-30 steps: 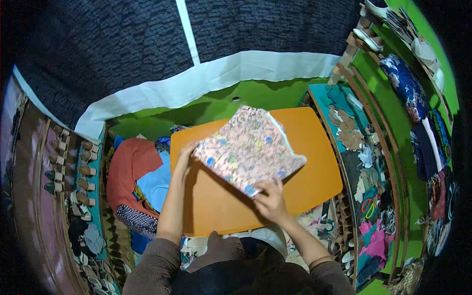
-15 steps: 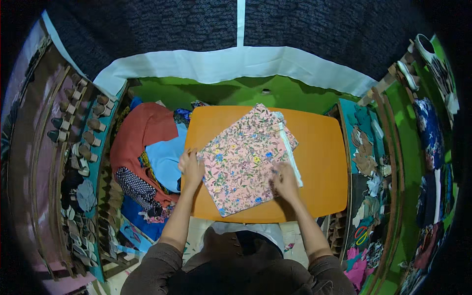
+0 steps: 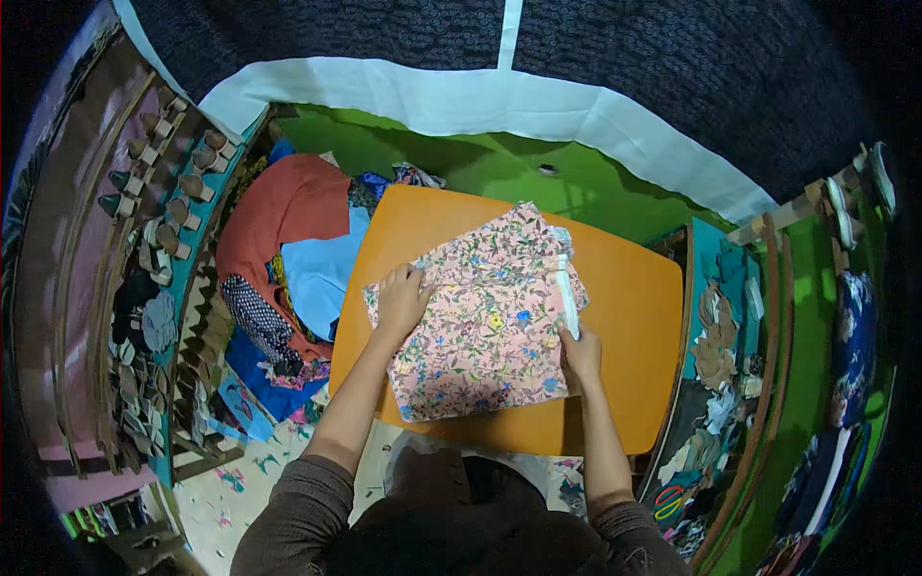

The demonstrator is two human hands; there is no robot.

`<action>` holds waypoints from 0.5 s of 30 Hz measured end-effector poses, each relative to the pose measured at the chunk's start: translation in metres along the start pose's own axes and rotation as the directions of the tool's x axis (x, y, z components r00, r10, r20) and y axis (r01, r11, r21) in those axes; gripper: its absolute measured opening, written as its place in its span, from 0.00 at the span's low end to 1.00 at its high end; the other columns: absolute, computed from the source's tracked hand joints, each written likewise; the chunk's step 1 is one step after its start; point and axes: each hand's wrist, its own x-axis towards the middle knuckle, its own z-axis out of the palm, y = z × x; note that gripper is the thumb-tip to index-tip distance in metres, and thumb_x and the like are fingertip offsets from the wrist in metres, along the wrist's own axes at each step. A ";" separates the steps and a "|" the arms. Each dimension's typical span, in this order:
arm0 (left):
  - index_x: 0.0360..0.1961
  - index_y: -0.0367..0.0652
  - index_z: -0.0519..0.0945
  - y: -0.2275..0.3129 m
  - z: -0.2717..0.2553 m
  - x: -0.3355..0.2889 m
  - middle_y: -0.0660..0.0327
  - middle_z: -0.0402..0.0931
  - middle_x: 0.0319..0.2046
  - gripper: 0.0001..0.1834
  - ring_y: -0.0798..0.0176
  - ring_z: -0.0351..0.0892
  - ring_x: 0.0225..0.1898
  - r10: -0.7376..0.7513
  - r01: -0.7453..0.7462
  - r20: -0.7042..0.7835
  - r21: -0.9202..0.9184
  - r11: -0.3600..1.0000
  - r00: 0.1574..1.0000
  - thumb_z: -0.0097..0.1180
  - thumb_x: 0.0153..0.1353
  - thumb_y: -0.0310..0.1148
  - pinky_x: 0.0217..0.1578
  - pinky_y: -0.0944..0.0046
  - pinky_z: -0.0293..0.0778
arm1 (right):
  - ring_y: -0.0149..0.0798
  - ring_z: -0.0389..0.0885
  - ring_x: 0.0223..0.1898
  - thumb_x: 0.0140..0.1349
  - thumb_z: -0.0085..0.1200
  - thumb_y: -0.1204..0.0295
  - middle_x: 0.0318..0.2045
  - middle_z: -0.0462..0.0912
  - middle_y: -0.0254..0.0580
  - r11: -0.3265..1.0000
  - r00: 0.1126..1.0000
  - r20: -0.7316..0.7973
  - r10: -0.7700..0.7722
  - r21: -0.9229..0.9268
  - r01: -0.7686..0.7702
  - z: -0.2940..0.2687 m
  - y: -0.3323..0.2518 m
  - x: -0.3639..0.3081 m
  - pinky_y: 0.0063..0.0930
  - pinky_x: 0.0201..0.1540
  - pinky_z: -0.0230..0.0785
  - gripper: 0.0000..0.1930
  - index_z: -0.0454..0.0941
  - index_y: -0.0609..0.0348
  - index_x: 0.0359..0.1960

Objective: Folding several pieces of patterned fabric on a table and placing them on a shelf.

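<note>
A folded pink floral cloth [image 3: 490,322] lies spread flat on the orange tabletop [image 3: 629,326], covering its middle and reaching to the near-left edge. A white strip [image 3: 565,293] runs along the cloth's right side. The left hand [image 3: 401,300] rests palm down on the cloth's left edge, fingers spread flat, gripping nothing. The right hand [image 3: 581,353] lies on the cloth's near-right part, just below the white strip, fingers flat against the fabric; whether it pinches the edge cannot be told. The two hands are well apart, one at each side of the cloth, with brown sleeves [image 3: 298,509] coming in from the near edge.

Left of the tabletop sits a heap of cloths: an orange-red one [image 3: 288,206] at the far side, a light blue one [image 3: 322,274] just beside the tabletop, and a dark dotted one [image 3: 252,312] nearer. Beyond the tabletop is a green floor [image 3: 499,168], then a white band [image 3: 461,101] under a dark patterned fabric [image 3: 624,58]. On the right, a teal shelf [image 3: 720,317] holds scraps of cloth, and on the far left a brown rack [image 3: 144,192] carries rows of small objects.
</note>
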 end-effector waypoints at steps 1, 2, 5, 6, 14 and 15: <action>0.38 0.38 0.75 0.003 -0.004 -0.002 0.51 0.70 0.37 0.16 0.46 0.69 0.42 -0.006 0.004 -0.028 -0.049 0.999 1.000 0.55 0.56 0.40 0.45 0.52 0.63 | 0.57 0.77 0.33 0.57 0.54 0.62 0.29 0.77 0.62 1.000 1.000 0.016 -0.003 -0.004 0.003 -0.008 -0.015 -0.001 0.40 0.37 0.67 0.17 0.75 0.67 0.36; 0.38 0.37 0.73 0.010 -0.008 -0.002 0.49 0.70 0.37 0.16 0.45 0.69 0.42 -0.060 0.060 -0.007 -0.063 0.996 0.998 0.53 0.57 0.40 0.43 0.51 0.63 | 0.58 0.76 0.32 0.58 0.53 0.62 0.28 0.77 0.61 0.998 0.998 -0.035 -0.060 0.010 0.061 -0.016 -0.026 -0.002 0.41 0.36 0.67 0.16 0.75 0.67 0.36; 0.36 0.37 0.73 0.016 -0.012 0.003 0.50 0.71 0.35 0.14 0.47 0.70 0.41 -0.143 0.130 -0.113 -0.113 0.985 0.983 0.53 0.57 0.39 0.44 0.53 0.62 | 0.60 0.75 0.34 0.59 0.52 0.64 0.30 0.77 0.60 0.956 0.952 -0.151 -0.265 0.083 0.280 -0.029 -0.037 0.022 0.42 0.35 0.66 0.14 0.74 0.66 0.36; 0.37 0.36 0.72 0.018 -0.013 0.004 0.50 0.71 0.34 0.15 0.46 0.69 0.41 -0.159 0.149 -0.154 -0.074 0.986 0.975 0.52 0.58 0.39 0.44 0.52 0.62 | 0.60 0.75 0.34 0.59 0.51 0.64 0.29 0.77 0.60 0.971 0.967 -0.105 -0.233 0.039 0.238 -0.036 -0.045 0.032 0.42 0.35 0.66 0.14 0.74 0.65 0.36; 0.57 0.38 0.65 0.033 0.010 0.007 0.51 0.64 0.56 0.28 0.49 0.60 0.59 -0.240 0.274 -0.196 0.171 0.946 0.951 0.52 0.58 0.41 0.59 0.45 0.52 | 0.52 0.65 0.55 0.61 0.45 0.66 0.52 0.71 0.54 0.884 0.941 -0.112 -0.320 -0.392 0.254 -0.010 -0.061 0.082 0.54 0.54 0.53 0.17 0.72 0.61 0.48; 0.57 0.38 0.65 0.038 0.013 -0.003 0.51 0.64 0.56 0.28 0.49 0.60 0.59 -0.254 0.290 -0.196 0.178 0.941 0.947 0.52 0.58 0.41 0.59 0.45 0.52 | 0.52 0.65 0.55 0.61 0.45 0.66 0.52 0.71 0.54 0.882 0.941 -0.095 -0.324 -0.390 0.265 0.004 -0.065 0.073 0.54 0.54 0.53 0.17 0.72 0.61 0.48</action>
